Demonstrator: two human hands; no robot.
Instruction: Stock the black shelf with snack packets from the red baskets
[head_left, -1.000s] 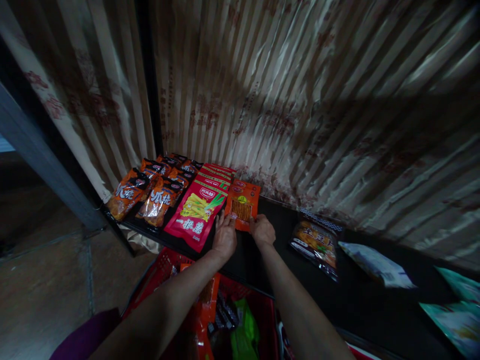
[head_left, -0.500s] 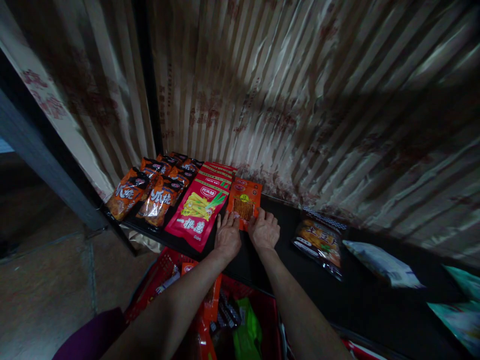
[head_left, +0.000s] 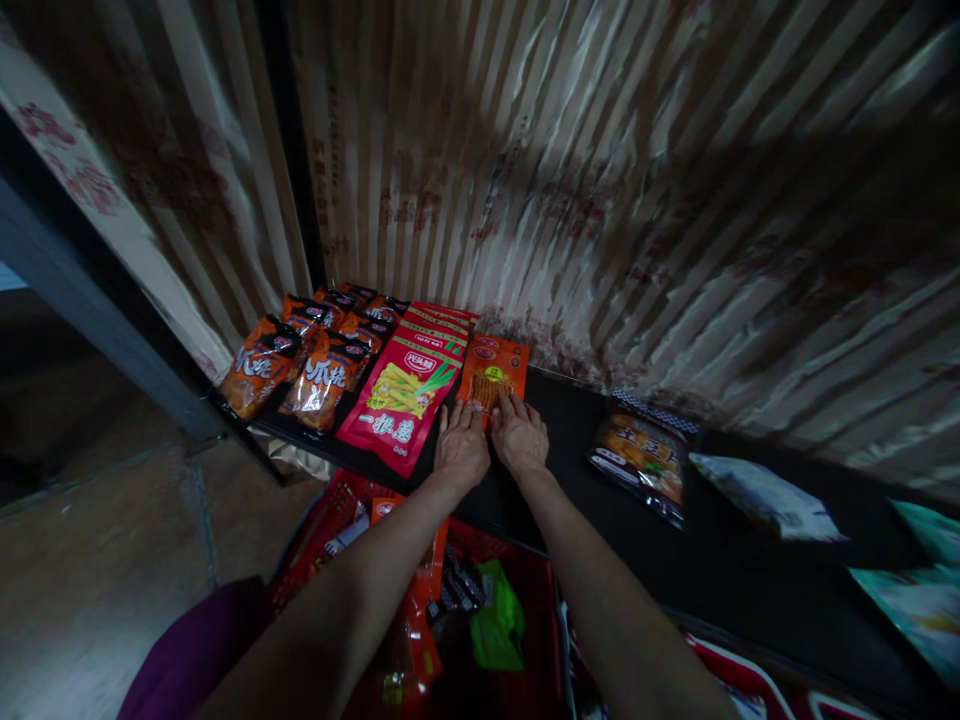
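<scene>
We rest left hand (head_left: 461,450) and right hand (head_left: 521,440), fingers (head_left: 466,416) outstretched, on an orange packet (head_left: 496,372), apparently to flatten it beside a red packet (head_left: 401,400).

Single head cam, near the black shelf (head_left: 735,580), looking forward and down from its front side. Pleated curtain (head_left: 450,150) behind shelf fills frame top.

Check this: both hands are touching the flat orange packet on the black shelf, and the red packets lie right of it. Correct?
Not quite: the head view shows the red packets left of the orange packet. The left hand and right hand do touch it.
</scene>
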